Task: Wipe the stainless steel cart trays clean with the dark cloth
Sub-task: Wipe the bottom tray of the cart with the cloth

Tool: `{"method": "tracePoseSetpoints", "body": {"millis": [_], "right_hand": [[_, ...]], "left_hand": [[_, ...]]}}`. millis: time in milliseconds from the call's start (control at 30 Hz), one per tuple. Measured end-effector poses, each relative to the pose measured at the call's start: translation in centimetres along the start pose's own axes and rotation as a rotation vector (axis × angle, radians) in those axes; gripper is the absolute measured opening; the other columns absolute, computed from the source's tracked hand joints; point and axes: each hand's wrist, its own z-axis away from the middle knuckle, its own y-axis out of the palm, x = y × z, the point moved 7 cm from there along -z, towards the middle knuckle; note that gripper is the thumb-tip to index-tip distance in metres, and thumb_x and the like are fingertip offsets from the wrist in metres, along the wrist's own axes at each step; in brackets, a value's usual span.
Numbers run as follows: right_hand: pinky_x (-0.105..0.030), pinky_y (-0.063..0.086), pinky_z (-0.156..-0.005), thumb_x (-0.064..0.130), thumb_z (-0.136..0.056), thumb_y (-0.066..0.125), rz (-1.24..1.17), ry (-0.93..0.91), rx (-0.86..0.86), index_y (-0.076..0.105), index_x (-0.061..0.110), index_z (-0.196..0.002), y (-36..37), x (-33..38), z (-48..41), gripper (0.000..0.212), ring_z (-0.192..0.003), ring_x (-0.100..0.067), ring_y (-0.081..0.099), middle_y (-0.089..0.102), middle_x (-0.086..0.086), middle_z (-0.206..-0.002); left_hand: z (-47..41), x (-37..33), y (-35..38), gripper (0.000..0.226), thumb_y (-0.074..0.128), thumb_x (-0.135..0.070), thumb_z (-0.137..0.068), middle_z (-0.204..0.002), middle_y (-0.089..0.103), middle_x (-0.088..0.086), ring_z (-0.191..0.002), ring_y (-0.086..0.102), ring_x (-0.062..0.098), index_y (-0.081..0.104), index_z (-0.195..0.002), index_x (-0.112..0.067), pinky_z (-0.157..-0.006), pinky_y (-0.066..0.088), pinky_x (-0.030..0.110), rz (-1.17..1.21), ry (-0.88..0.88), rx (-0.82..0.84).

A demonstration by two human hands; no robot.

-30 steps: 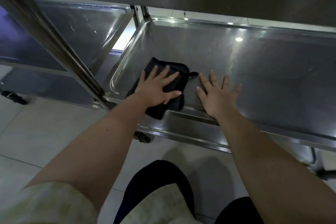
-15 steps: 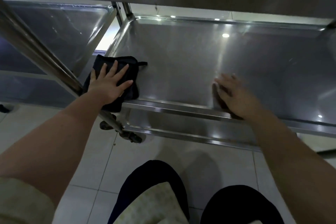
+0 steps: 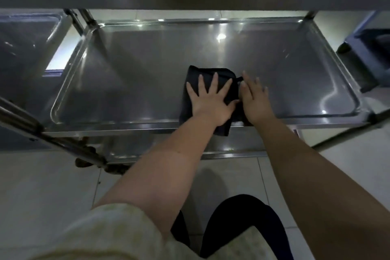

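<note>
One dark cloth [image 3: 211, 74], one steel tray [image 3: 126, 82]; left hand [image 3: 211, 102] flat atop cloth, right hand [image 3: 254, 101] alongside, both straight-fingered

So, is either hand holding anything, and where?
Nothing is gripped: the left hand presses flat on the dark cloth; the right hand rests at its right edge.

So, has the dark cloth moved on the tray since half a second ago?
Yes. The cloth slid right along the front of the tray, from its left corner to about the middle, under the left hand.
</note>
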Motion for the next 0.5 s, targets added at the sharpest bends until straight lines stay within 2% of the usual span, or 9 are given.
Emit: {"method": "tracePoseSetpoints", "body": {"millis": [67,133,233,300,367,500], "right_hand": [[-0.042,-0.008,-0.119,0.048,-0.104,0.021,0.129,-0.020,0.040,0.030,0.029,-0.151,0.3,0.0,-0.1,0.051,-0.149,-0.020,0.007,0.028,-0.001,-0.158],[-0.049,-0.006,-0.119,0.048,-0.104,0.020,0.276,-0.051,0.080,0.032,0.030,-0.150,0.9,0.3,-0.2,0.051,-0.149,-0.024,0.009,0.029,0.003,-0.158],[-0.057,-0.007,-0.116,0.057,-0.099,0.014,0.457,-0.078,0.142,0.031,0.036,-0.149,2.1,1.0,-0.2,0.057,-0.149,-0.030,0.005,0.022,0.005,-0.160],[-0.060,-0.008,-0.114,0.070,-0.088,0.005,0.525,-0.078,0.165,0.029,0.040,-0.148,2.7,1.3,0.0,0.071,-0.149,-0.033,0.002,0.019,0.003,-0.161],[-0.059,-0.011,-0.114,0.077,-0.083,0.004,0.494,-0.065,0.147,0.028,0.041,-0.149,2.9,1.5,0.1,0.079,-0.149,-0.032,0.000,0.019,0.002,-0.161],[-0.050,-0.013,-0.117,0.072,-0.090,0.022,0.226,-0.034,0.063,0.028,0.036,-0.151,1.4,1.3,0.2,0.071,-0.149,-0.024,0.004,0.029,0.004,-0.158]], "left_hand": [[0.0,0.7,-0.1,0.072,0.014,-0.082,-0.084,-0.162,-0.014,-0.010,-0.148,-0.016,0.032,-0.005,-0.148,-0.054,-0.110,-0.016,0.064,0.019,0.020,-0.025],[0.4,4.7,-0.8,0.073,0.016,-0.084,-0.082,-0.163,-0.007,-0.011,-0.149,-0.009,0.028,0.000,-0.148,-0.056,-0.114,-0.010,0.061,0.020,0.003,-0.072],[0.7,12.4,-1.9,0.074,0.015,-0.084,-0.081,-0.164,-0.003,-0.010,-0.150,-0.005,0.029,0.002,-0.148,-0.056,-0.115,-0.003,0.062,0.014,-0.146,-0.095],[0.8,14.5,-1.7,0.074,0.007,-0.085,-0.079,-0.163,-0.007,-0.010,-0.149,-0.008,0.031,-0.004,-0.146,-0.058,-0.114,-0.003,0.065,-0.042,-0.208,-0.052],[0.6,13.7,-1.4,0.071,0.004,-0.085,-0.080,-0.163,-0.010,-0.009,-0.148,-0.010,0.034,-0.007,-0.145,-0.059,-0.112,-0.005,0.068,-0.056,-0.232,-0.049],[-1.0,5.2,-1.1,0.067,0.013,-0.078,-0.087,-0.163,-0.013,-0.005,-0.147,-0.014,0.040,-0.007,-0.147,-0.056,-0.107,-0.010,0.072,-0.009,-0.146,-0.080]]}}
